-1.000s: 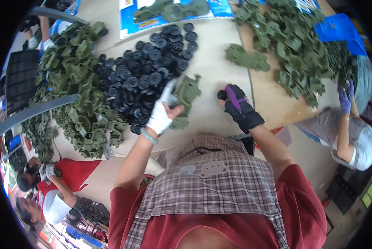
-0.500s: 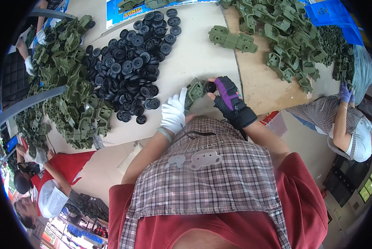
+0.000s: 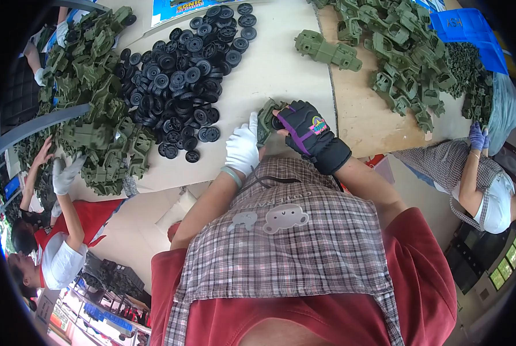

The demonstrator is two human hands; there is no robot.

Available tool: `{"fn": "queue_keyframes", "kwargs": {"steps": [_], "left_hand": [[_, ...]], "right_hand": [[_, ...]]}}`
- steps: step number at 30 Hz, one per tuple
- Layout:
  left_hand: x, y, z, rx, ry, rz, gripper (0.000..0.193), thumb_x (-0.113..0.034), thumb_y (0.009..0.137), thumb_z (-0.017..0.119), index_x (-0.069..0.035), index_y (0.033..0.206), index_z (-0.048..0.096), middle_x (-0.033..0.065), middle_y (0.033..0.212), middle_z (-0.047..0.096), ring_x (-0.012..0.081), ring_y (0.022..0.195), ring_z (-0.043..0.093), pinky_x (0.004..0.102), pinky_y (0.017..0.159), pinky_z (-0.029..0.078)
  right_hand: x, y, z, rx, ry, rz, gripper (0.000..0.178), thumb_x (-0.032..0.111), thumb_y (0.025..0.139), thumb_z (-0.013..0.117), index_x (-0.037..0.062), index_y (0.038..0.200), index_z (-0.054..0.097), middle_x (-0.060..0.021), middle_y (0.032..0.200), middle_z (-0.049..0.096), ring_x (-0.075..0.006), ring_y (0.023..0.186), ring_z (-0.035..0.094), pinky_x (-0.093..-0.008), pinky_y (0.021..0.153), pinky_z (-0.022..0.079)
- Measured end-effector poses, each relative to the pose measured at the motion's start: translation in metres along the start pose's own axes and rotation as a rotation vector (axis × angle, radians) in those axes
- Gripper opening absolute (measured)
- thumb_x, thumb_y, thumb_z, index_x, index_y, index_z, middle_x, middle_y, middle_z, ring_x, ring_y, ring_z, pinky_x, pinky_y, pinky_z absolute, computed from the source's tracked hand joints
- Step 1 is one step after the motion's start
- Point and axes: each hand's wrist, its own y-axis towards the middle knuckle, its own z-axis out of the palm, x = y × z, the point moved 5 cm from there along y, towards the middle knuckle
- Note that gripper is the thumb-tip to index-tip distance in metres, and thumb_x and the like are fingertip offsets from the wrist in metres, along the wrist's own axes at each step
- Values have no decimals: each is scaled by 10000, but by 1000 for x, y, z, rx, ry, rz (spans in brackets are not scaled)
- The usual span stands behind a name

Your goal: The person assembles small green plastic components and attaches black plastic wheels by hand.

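My left hand (image 3: 242,147), in a white glove, is closed around an olive-green toy vehicle body (image 3: 264,122) just above the table's near edge. My right hand (image 3: 312,135) wears a black glove with a purple band and bare fingertips. Its fingers are closed on a small black toy wheel (image 3: 277,123), which sits against the right side of the vehicle body. My right fingers partly cover both parts, so whether the wheel is seated cannot be seen. Beyond my left hand lies a heap of black wheels (image 3: 177,78).
Green vehicle parts (image 3: 91,92) are heaped on the left, with a grey curved bar (image 3: 44,126) across them. More vehicle bodies (image 3: 402,69) pile up at the far right; one longer body (image 3: 327,51) lies apart. Blue bin (image 3: 465,26) behind. Co-workers are at both sides.
My right hand has moved left, bringing the wheel against the vehicle body and covering more of it. At the left, a co-worker's white-gloved hand has risen over the green parts.
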Motion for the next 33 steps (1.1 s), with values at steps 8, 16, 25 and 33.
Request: {"fn": "queue_keyframes", "kwargs": {"steps": [8, 16, 25, 33], "left_hand": [[-4, 25, 12, -74, -253, -267, 1185, -364, 698, 928, 14, 1631, 302, 195, 1089, 709, 381, 950, 729, 480, 827, 601], [1, 35, -1, 10, -159, -81, 1196, -468, 712, 890, 66, 1610, 309, 218, 1142, 720, 404, 1048, 704, 505, 917, 564], [6, 34, 15, 46, -499, -63, 927, -340, 726, 900, -19, 1466, 445, 246, 1154, 685, 448, 1046, 693, 548, 923, 563], [11, 30, 38, 138, -452, -21, 927, -446, 737, 914, -49, 1465, 500, 217, 1223, 656, 436, 1087, 665, 541, 893, 544]], "right_hand": [[-21, 16, -1, -221, 116, 65, 556, 351, 877, 794, 54, 1333, 680, -168, 1093, 714, -407, 1041, 638, -517, 937, 514], [0, 73, -28, -211, -41, -226, 412, 189, 866, 727, 71, 1260, 710, -158, 1151, 728, -389, 1069, 670, -490, 942, 527], [-27, 96, 26, -310, 40, 175, 260, 252, 989, 616, 33, 1095, 707, -196, 1008, 701, -404, 952, 667, -507, 873, 524], [14, 110, 14, 102, -173, -335, 324, 248, 900, 655, 108, 1189, 700, -123, 1242, 695, -344, 1303, 622, -574, 1103, 449]]}}
